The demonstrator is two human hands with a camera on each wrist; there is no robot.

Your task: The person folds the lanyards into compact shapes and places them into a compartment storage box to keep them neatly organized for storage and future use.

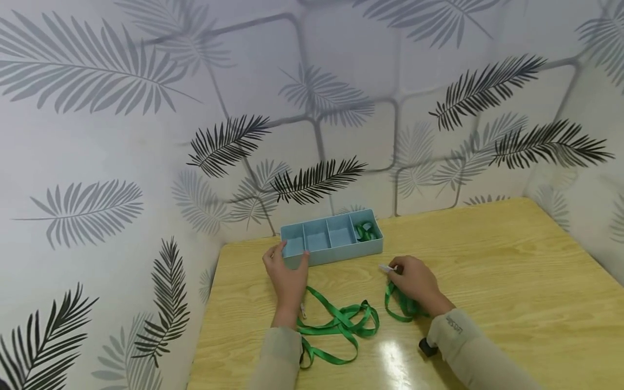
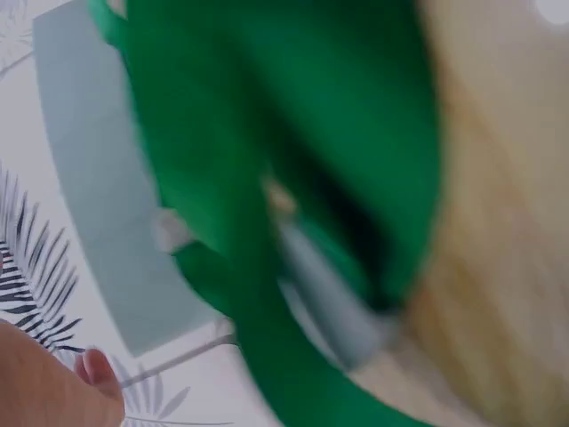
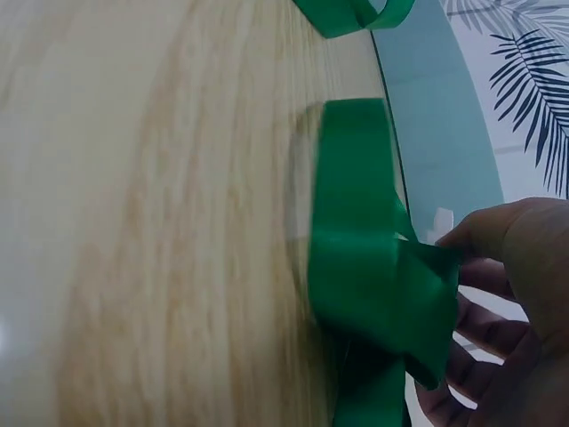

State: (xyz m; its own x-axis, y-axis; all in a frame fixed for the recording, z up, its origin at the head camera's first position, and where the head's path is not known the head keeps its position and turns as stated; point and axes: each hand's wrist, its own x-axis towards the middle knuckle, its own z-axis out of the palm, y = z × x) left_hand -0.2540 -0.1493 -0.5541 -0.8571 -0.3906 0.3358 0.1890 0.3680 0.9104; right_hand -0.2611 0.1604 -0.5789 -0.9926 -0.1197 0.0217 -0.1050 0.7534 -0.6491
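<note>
A pale blue tray (image 1: 336, 253) with a row of compartments stands against the wall. Green coiled pieces (image 1: 365, 232) lie in its rightmost compartment. My left hand (image 1: 286, 276) is at the tray's left front corner, fingers spread, thumb by the front wall; whether it presses the tray is unclear. My right hand (image 1: 414, 279) pinches a green ribbon (image 3: 360, 213) with a small white piece (image 1: 387, 268) at the fingertips; its loops hang down to the table. Another green ribbon (image 1: 341, 319) lies loosely looped between my forearms, with a white piece (image 1: 303, 311) beside my left wrist.
The wooden table (image 1: 512, 281) meets a leaf-patterned wall (image 1: 351, 135) at the back and left. A bright light reflection lies near the table's front. In the left wrist view, blurred green ribbon (image 2: 196, 116) covers much of the picture, with a grey piece (image 2: 333, 302) among its loops.
</note>
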